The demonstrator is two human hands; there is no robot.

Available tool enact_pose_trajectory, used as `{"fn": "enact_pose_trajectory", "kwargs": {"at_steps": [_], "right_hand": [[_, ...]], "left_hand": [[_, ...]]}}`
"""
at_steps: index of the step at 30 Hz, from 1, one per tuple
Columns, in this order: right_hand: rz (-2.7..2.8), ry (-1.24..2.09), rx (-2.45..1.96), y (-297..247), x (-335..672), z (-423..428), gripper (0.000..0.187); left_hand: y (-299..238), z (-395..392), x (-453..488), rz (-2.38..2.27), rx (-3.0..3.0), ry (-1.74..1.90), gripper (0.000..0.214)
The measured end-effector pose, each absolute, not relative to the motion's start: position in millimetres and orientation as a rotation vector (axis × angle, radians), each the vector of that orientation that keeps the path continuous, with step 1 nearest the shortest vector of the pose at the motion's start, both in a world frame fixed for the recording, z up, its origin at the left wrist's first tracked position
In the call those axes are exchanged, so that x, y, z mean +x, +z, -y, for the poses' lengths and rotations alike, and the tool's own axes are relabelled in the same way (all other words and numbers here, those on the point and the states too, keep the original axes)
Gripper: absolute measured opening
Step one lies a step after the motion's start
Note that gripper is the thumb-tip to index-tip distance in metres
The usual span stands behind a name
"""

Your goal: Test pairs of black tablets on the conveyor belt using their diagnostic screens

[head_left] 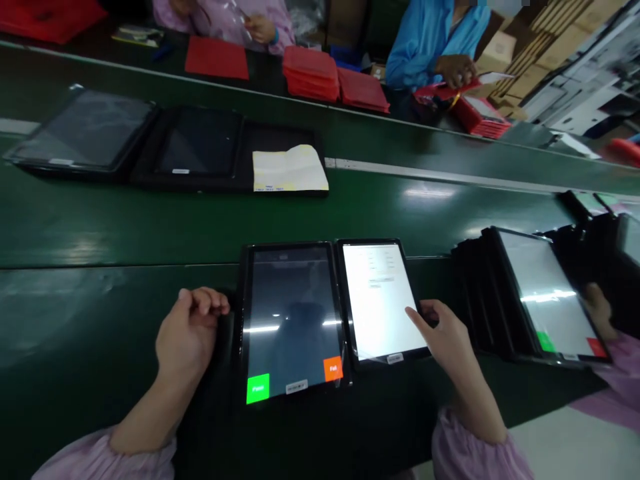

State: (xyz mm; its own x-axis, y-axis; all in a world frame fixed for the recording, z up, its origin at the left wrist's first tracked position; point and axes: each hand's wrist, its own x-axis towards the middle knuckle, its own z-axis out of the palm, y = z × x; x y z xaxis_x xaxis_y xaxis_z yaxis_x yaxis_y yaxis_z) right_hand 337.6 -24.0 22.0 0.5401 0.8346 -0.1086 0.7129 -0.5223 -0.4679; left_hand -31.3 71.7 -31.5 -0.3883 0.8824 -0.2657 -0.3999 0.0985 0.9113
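Observation:
Two tablets lie side by side on the green bench in front of me. The left tablet shows a dark screen with a green Pass square and an orange Fail square. My left hand rests curled at its left edge, fingers bent against the frame. The right tablet shows a white page. My right hand has its index finger stretched onto that white screen, the other fingers folded at the tablet's right edge.
A stack of tablets stands at the right, with another person's hand on it. Farther back on the belt lie two dark tablets and a black case with a yellow paper. Across the line, two people handle red sleeves.

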Motion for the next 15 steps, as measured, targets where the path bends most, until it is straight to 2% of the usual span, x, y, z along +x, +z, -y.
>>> {"fn": "enact_pose_trajectory", "kwargs": {"at_steps": [6,8,12,15], "right_hand": [[1.351,0.578,-2.345,30.3,345.5,31.7,0.066],[1.425,0.685,-2.307,32.9,349.4,42.8,0.074],[1.598,0.875,-2.302,33.6,350.7,62.4,0.101],[1.558,0.825,-2.390,28.6,345.0,61.3,0.103]], "left_hand": [[-7.3,-70.3,-22.5,-1.426,0.337,1.501,0.055],[0.7,-71.6,-19.8,-1.468,0.286,1.471,0.058],[12.1,-75.4,-12.7,-1.539,0.212,1.453,0.064],[16.1,-76.7,-6.4,-1.574,0.186,1.461,0.064]]}}
